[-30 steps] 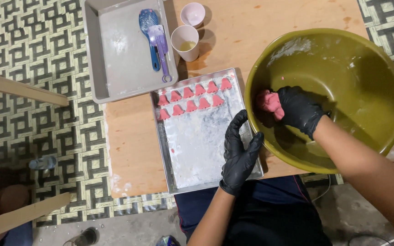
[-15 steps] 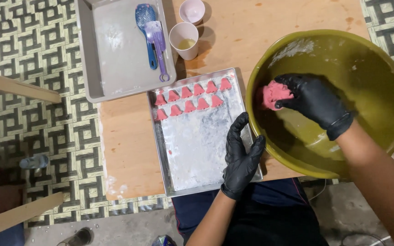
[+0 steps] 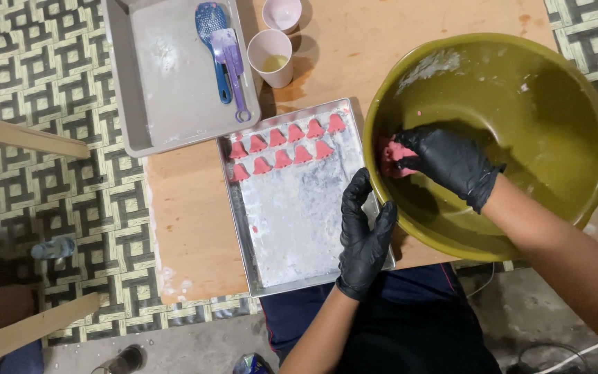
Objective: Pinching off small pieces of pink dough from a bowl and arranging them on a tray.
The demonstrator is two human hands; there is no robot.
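My right hand [image 3: 444, 161], in a black glove, presses a lump of pink dough [image 3: 390, 159] against the inner left wall of a large olive-green bowl [image 3: 562, 90]. My left hand [image 3: 365, 232], also gloved in black, rests flat on the right edge of a floured metal tray [image 3: 292, 221], its fingers spread and touching the bowl's rim. Several small pink shaped dough pieces [image 3: 285, 147] lie in two rows at the tray's far end.
A grey plastic tray [image 3: 167, 90] at the back holds a blue spatula [image 3: 212, 31] and a purple scraper [image 3: 230, 59]. Two cups [image 3: 271, 55] stand beside it on the wooden board [image 3: 188, 221]. A wooden stool frame [image 3: 22, 138] stands at left on patterned floor.
My right hand has shifted the pink dough lump inside the bowl, lifting it slightly and then pushing it back down against the left wall. My left hand has stayed on the tray.
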